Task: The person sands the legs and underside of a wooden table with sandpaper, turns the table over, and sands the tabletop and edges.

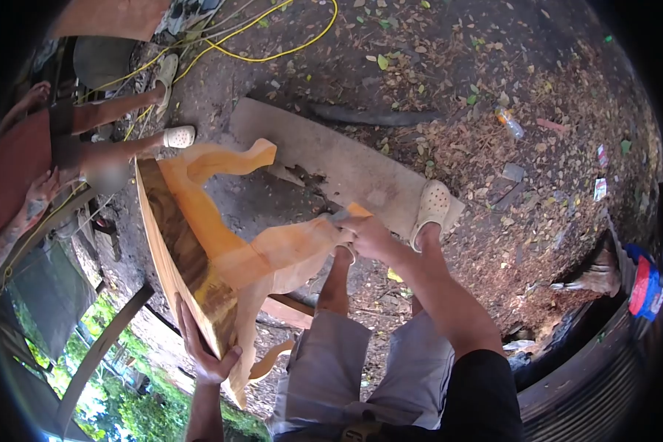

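Observation:
A wooden table with curved orange-brown legs stands tipped on its side in front of me. My left hand grips the edge of its top near the lower corner, thumb on one face and fingers on the other. My right hand is closed at the end of the nearer leg, pressing a small grey piece that looks like sandpaper against the wood. Its fingers partly cover that piece. Another curved leg reaches out above, touched by neither hand.
A flat board lies on the leaf-strewn dirt under my foot. At the left, another person sits close to the table. A yellow cable runs over the ground. A plastic bottle lies at the right, near corrugated metal.

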